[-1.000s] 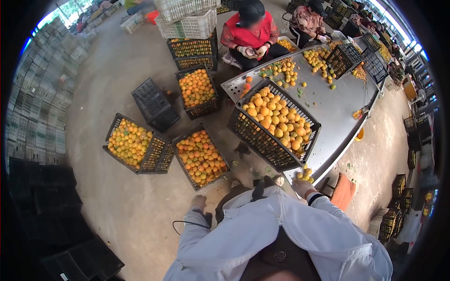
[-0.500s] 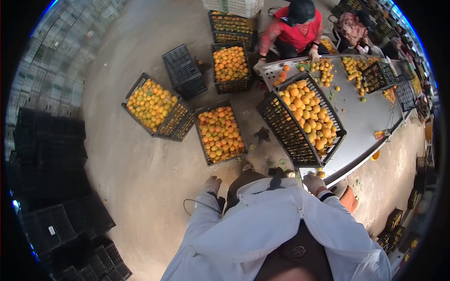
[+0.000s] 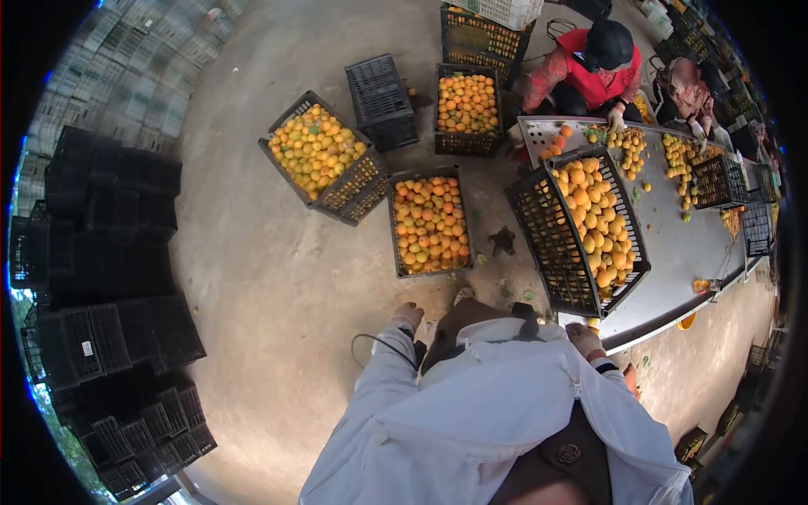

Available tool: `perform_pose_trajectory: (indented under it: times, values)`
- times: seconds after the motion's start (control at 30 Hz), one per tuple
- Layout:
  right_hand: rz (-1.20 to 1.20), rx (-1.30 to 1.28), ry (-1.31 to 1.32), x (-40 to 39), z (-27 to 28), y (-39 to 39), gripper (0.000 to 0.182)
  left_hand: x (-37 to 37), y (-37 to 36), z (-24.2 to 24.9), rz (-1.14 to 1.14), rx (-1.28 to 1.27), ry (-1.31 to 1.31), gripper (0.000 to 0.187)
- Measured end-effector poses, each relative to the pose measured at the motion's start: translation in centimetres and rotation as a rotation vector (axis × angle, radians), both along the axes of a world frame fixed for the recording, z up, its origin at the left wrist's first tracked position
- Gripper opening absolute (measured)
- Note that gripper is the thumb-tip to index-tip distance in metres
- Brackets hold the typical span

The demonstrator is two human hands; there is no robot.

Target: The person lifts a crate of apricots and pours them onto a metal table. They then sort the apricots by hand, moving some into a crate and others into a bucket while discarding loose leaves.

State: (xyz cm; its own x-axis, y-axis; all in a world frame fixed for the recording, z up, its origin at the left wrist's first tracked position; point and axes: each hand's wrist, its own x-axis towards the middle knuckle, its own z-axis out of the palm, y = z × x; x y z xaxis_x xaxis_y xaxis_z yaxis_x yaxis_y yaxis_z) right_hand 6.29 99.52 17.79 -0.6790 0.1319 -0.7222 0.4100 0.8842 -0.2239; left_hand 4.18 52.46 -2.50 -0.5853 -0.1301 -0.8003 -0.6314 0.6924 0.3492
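Observation:
My left hand (image 3: 408, 316), in a pale glove, hangs beside my left side above the floor. Its fingers are curled and nothing shows in them. At the near corner of the metal table (image 3: 665, 278), my gloved right hand (image 3: 583, 338) rests by the edge, its fingers loosely extended and holding nothing visible. Just beyond it a black crate (image 3: 555, 244) full of orange-yellow fruit (image 3: 598, 223) stands tilted on the table. A few small fruits lie between that hand and the crate, partly hidden.
On the floor ahead stand fruit-filled crates (image 3: 429, 223) and a dark crate (image 3: 380, 101). Black crates (image 3: 109, 261) are stacked at left, pale crates (image 3: 143, 76) behind them. A co-worker in a red vest (image 3: 581, 76) handles loose fruit (image 3: 627, 151) across the table; another person (image 3: 686, 88) sits farther right.
The view has turned left, so the crates and table appear farther right. Both my hands also appear farther right, still beside my body and at the table corner. The tilted crate stays on the table.

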Motion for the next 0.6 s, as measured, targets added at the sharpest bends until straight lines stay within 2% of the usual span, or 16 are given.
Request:
perform_pose_trajectory:
  times: [0.07,0.13,0.27,0.33,0.5,0.6]
  values:
    - [0.002,-0.010,0.012,0.4,-0.1,0.3,0.034,-0.1,0.0,0.2,0.011,0.002,-0.011,0.059]
    - [0.159,-0.050,0.041,0.9,-0.6,1.2,0.034,-0.4,0.1,0.8,0.020,0.005,-0.020,0.059]
    - [0.171,-0.058,0.019,1.4,-1.4,2.0,0.035,-1.1,0.4,1.6,0.006,0.025,-0.026,0.061]
    - [-0.022,-0.023,-0.026,1.3,-1.4,1.7,0.036,-1.3,0.7,1.3,0.026,0.032,-0.032,0.062]
    - [-0.053,-0.005,-0.038,2.3,-4.0,3.4,0.039,-2.9,2.1,1.3,0.081,0.028,0.155,0.068]
    - [-0.095,0.011,-0.056,2.0,-3.0,3.0,0.040,-4.7,2.9,1.2,0.084,0.049,0.167,0.072]
